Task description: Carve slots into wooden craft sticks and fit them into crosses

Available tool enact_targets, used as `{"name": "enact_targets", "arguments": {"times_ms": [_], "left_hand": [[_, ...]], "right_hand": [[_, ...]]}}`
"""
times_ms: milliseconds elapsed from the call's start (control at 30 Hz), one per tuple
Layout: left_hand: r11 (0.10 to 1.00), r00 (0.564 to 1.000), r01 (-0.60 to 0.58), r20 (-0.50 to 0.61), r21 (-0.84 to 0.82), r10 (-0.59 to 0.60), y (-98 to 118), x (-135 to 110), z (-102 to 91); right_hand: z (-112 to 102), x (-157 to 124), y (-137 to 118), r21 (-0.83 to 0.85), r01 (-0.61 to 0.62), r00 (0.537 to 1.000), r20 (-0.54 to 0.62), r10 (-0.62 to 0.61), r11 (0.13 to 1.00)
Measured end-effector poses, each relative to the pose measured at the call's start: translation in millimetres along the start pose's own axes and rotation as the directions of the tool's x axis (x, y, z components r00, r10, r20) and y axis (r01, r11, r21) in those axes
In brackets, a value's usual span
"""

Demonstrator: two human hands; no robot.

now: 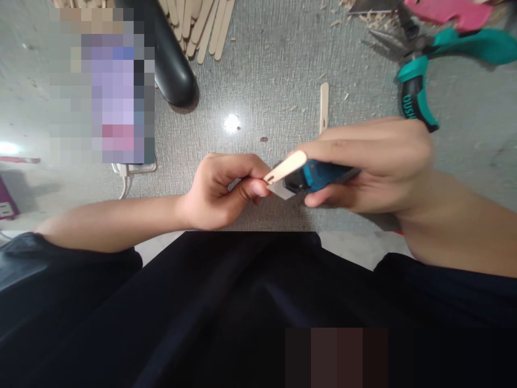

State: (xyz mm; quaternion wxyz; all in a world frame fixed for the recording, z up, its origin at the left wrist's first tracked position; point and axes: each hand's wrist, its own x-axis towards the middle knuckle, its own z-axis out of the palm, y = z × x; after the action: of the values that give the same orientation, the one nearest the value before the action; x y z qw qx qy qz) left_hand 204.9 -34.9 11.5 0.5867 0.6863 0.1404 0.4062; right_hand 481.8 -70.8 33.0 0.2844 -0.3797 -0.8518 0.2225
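Note:
Between thumb and fingers, my left hand [230, 188] pinches one end of a wooden craft stick [287, 167], which has a small dark slot near the pinched end. My right hand [371, 156] is wrapped round a blue and black utility knife [323, 175]. Its blade [283, 189] lies at the stick's slotted end, close to my left fingertips; whether it touches the wood I cannot tell. Just beyond my right hand lies a second craft stick [324, 105], also with a slot, its near end hidden by the hand.
A pile of craft sticks [202, 24] and a black rounded case [173, 70] lie at the back. Pliers with teal handles [416, 81] and a pink-handled tool [448, 13] are at the upper right among wood shavings. A white cable [124, 180] is at the left.

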Motion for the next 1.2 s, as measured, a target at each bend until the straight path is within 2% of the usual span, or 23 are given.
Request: {"name": "enact_targets", "arguments": {"times_ms": [100, 233, 333, 400, 433, 467, 500, 533, 567, 600, 667, 767, 833, 867, 900, 967, 1000, 1033, 1100, 1200], "left_hand": [[0.994, 0.993, 0.100, -0.054, -0.051, -0.102, 1.6, -0.1, 1.3], [0.974, 0.971, 0.203, -0.105, -0.101, -0.214, 4.1, -0.3, 5.0], [0.958, 0.951, 0.280, -0.119, -0.067, -0.286, 4.1, 1.2, 3.8], [0.945, 0.945, 0.321, -0.052, -0.054, -0.324, 3.8, 2.8, 0.5], [0.939, 0.940, 0.340, 0.001, -0.058, -0.340, 3.9, 3.8, -1.4], [0.932, 0.933, 0.358, 0.055, -0.065, -0.355, 4.3, 4.9, -3.3], [0.923, 0.923, 0.378, 0.106, -0.071, -0.369, 4.9, 6.0, -5.1], [0.917, 0.914, 0.391, 0.150, -0.080, -0.377, 5.7, 7.1, -6.6], [0.913, 0.908, 0.396, 0.185, -0.093, -0.375, 6.7, 8.1, -7.6], [0.910, 0.904, 0.400, 0.211, -0.110, -0.372, 7.7, 8.8, -8.2], [0.900, 0.904, 0.403, 0.230, -0.168, -0.361, 9.1, 8.8, -8.1], [0.870, 0.915, 0.401, 0.169, -0.286, -0.366, 6.3, 5.3, -4.7], [0.851, 0.926, 0.371, 0.077, -0.371, -0.370, 0.6, 2.1, -1.3], [0.843, 0.921, 0.370, 0.031, -0.390, -0.389, -3.1, 0.9, 0.2], [0.860, 0.929, 0.335, -0.016, -0.385, -0.368, -6.8, 0.0, 1.6], [0.878, 0.926, 0.341, -0.040, -0.335, -0.375, -13.2, -0.4, 3.1], [0.892, 0.931, 0.332, -0.049, -0.307, -0.363, -15.6, -0.1, 3.4], [0.905, 0.937, 0.318, -0.056, -0.282, -0.346, -17.3, 0.4, 3.4], [0.934, 0.954, 0.262, -0.083, -0.243, -0.289, -19.0, 1.7, 3.2], [0.949, 0.955, 0.234, -0.133, -0.210, -0.265, -18.4, 2.9, 4.2]], "right_hand": [[-3.0, 0.8, 5.0, -0.010, 0.075, 0.994, -0.081, -0.075, 0.997], [-2.8, 0.4, 8.2, -0.014, 0.081, 0.994, -0.075, -0.082, 0.997], [0.3, -0.6, 9.0, -0.025, 0.045, 0.986, -0.159, -0.049, 0.999], [3.0, -1.6, 9.5, -0.056, 0.012, 0.968, -0.249, -0.026, 0.998], [4.3, -2.5, 9.7, -0.091, 0.033, 0.955, -0.291, -0.058, 0.995], [5.3, -3.6, 9.7, -0.162, 0.005, 0.945, -0.322, -0.058, 0.987], [5.9, -4.9, 9.6, -0.243, -0.054, 0.953, -0.302, -0.023, 0.969], [5.9, -6.5, 9.5, -0.307, -0.044, 0.949, -0.311, -0.056, 0.951], [5.3, -8.1, 9.3, -0.308, 0.083, 0.958, -0.238, -0.162, 0.948], [4.3, -9.6, 9.0, -0.317, 0.133, 0.938, -0.265, -0.223, 0.939], [2.0, -11.2, 8.5, -0.325, 0.144, 0.947, -0.229, -0.226, 0.934], [3.8, -8.4, 6.2, -0.329, 0.146, 0.946, -0.229, -0.229, 0.933], [11.4, -3.1, 2.7, -0.313, 0.165, 0.906, -0.327, -0.269, 0.935], [17.0, 0.0, 0.3, -0.284, 0.146, 0.898, -0.364, -0.248, 0.948], [23.3, 2.9, -2.4, -0.238, 0.087, 0.899, -0.399, -0.179, 0.967], [35.8, 7.5, -8.5, -0.121, 0.073, 0.887, -0.447, -0.120, 0.990], [41.2, 8.9, -11.5, -0.054, 0.025, 0.908, -0.416, -0.046, 0.998], [45.6, 9.6, -14.2, -0.011, 0.082, 0.879, -0.471, -0.078, 0.997], [50.4, 9.2, -18.4, 0.036, 0.010, 0.928, -0.372, 0.004, 0.999], [48.5, 6.6, -19.9, 0.029, -0.038, 0.965, -0.259, 0.044, 0.999]]}}
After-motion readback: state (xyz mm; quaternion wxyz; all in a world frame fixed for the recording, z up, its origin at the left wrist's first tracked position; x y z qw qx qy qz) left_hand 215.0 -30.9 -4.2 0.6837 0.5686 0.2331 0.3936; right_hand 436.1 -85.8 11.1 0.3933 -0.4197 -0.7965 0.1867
